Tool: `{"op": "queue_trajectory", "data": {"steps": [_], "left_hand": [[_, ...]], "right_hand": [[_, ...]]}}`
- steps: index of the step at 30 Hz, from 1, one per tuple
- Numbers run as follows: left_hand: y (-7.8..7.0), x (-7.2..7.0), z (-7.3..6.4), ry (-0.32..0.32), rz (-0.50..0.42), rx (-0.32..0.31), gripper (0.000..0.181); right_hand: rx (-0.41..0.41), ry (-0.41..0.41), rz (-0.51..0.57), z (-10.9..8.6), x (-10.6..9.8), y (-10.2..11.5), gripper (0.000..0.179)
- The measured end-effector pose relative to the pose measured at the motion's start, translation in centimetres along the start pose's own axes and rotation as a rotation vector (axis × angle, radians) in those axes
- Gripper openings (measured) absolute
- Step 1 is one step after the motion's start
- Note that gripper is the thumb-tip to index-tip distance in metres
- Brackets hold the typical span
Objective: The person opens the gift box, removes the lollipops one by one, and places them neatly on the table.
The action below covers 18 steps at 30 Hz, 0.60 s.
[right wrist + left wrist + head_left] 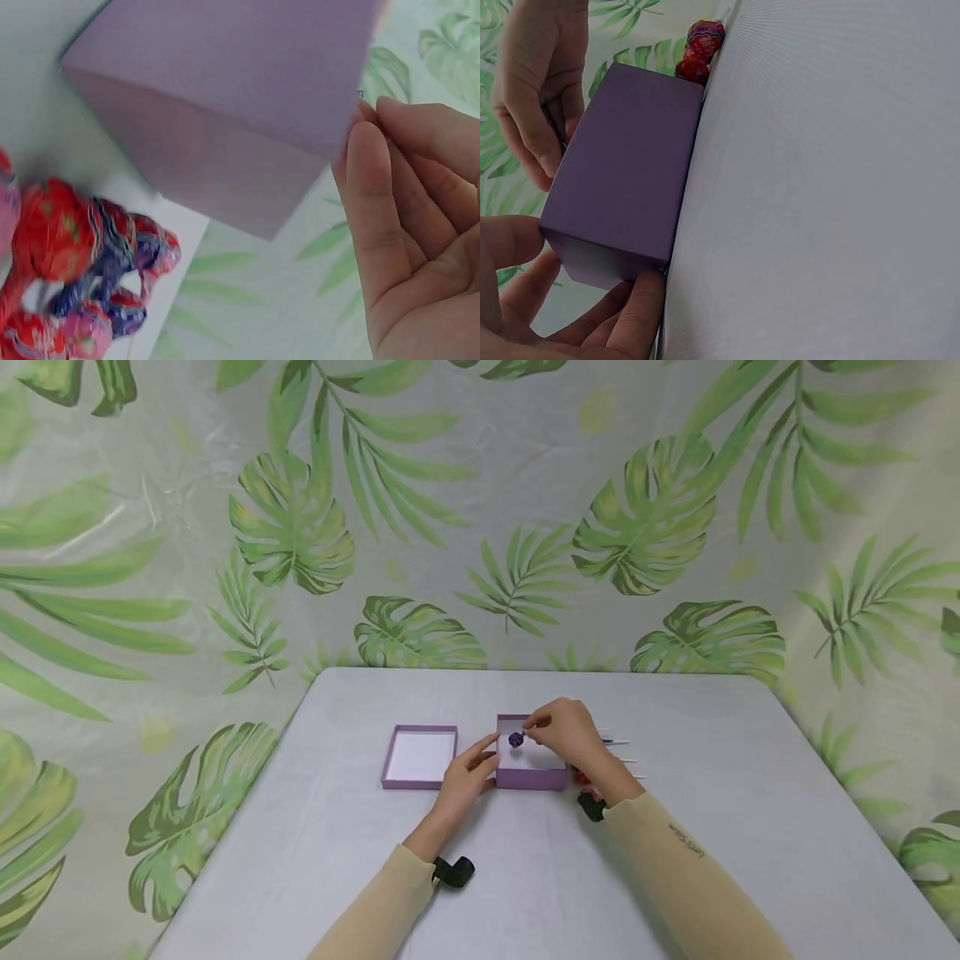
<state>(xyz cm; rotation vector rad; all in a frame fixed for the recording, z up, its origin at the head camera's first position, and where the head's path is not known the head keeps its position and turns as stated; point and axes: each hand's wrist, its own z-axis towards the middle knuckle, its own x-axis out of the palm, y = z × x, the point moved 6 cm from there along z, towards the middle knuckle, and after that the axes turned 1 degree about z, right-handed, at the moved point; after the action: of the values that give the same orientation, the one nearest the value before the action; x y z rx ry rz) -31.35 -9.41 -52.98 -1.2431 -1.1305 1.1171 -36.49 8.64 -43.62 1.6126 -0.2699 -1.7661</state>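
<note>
An open-topped purple box [532, 779] with a pale inside stands on the table. Over its opening hangs a purple-wrapped lollipop [516, 740], head pointing left. My right hand [566, 732] pinches it by the stick end between thumb and fingertips. At the box's left wall is my left hand [465, 781], its spread fingertips touching the wall from the top rim down to near the tabletop. In the left wrist view, the purple box [630, 161] hides the lollipop's head from sight.
Left of the box lies a shallow purple lid [411, 785], its white inside facing up. Several wrapped lollipops [56, 232], red, pink and blue, lie just right of the box, with white sticks [618, 742] pointing right. A leaf-print sheet [517, 585] hangs behind the white table [337, 710].
</note>
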Motion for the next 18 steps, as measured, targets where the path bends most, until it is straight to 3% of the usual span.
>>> {"op": "queue_trajectory", "data": {"steps": [18], "left_hand": [[-0.1, 0.1, -0.1, 0.008, -0.02, -0.009, 0.046]], "right_hand": [[0.075, -0.085, 0.181, -4.3, -5.6, -0.9, 0.015]]}}
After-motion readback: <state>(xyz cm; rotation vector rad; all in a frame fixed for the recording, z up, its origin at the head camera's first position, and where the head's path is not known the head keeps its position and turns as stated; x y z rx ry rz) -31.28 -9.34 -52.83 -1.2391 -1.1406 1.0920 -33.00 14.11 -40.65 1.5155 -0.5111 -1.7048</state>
